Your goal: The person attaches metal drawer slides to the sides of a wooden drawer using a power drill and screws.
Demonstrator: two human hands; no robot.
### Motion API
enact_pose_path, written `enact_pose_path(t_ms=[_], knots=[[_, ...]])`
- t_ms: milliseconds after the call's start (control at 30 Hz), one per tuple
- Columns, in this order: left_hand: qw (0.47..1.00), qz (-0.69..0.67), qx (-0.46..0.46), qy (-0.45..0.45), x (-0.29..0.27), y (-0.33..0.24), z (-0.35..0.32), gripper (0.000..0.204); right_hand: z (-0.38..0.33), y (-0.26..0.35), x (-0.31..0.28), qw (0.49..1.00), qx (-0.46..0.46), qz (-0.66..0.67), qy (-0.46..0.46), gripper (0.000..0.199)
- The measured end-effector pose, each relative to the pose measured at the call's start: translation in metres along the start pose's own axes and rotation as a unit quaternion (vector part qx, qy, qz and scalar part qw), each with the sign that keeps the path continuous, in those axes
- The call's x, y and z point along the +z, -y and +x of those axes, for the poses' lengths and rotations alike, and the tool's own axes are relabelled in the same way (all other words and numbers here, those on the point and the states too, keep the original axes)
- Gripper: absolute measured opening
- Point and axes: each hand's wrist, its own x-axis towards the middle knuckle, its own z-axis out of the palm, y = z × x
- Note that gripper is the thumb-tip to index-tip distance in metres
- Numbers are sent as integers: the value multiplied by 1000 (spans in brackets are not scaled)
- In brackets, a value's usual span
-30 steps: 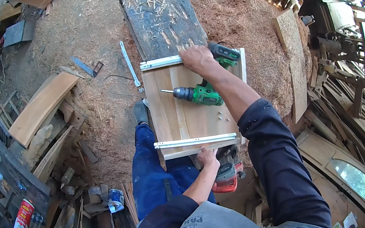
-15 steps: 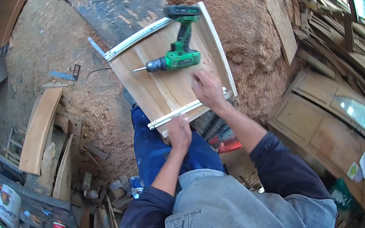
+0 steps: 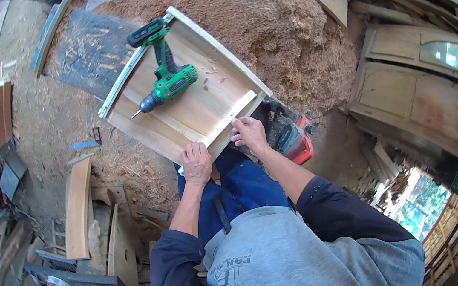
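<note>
1. I logged the wooden drawer-like piece [image 3: 201,102] right ahead of the person's lap, turned at an angle: pale brown base, lengthwise joint lines, lighter raised edge strip on the far right side.
2. Near side: a white rail [image 3: 244,104], slim and straight, ran along the edge. Far side: a second rail [image 3: 123,81], whitish, partly behind the drill.
3. Left hand [image 3: 197,163]: fingers close together, laid over the near rail's left end; I couldn't tell how firm the grip was.
4. Right hand [image 3: 249,133]: fingers curled, thumb and forefinger near each other beside the near rail; I couldn't tell if anything was pinched.
5. Green-and-black drill [image 3: 175,82] lay on the base, bit toward the left; small bits, too tiny to identify, lay near it.
6. Further out, I noted a red tool [image 3: 301,149] just beyond the right hand, a dark plank [image 3: 94,44] past the far rail, and heaped shavings [image 3: 273,44].
</note>
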Motion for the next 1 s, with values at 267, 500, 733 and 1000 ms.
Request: enact_pose_path(t_ms=[267,500,733,1000], knots=[[996,-60,58,23,-1,-34,-17,16,11,7,3,999,-11,2,-35,30],[992,-102,48,63,9,-66,-26,22,21,-46,-40,985,-45,161,52,18],[991,-109,51,60,29,-61,-26,54,28,-38,-41,978,1,193,85,26],[983,-145,85,76,23,-46,-32,56,30,-51,-35,988,0,146,57,31]])
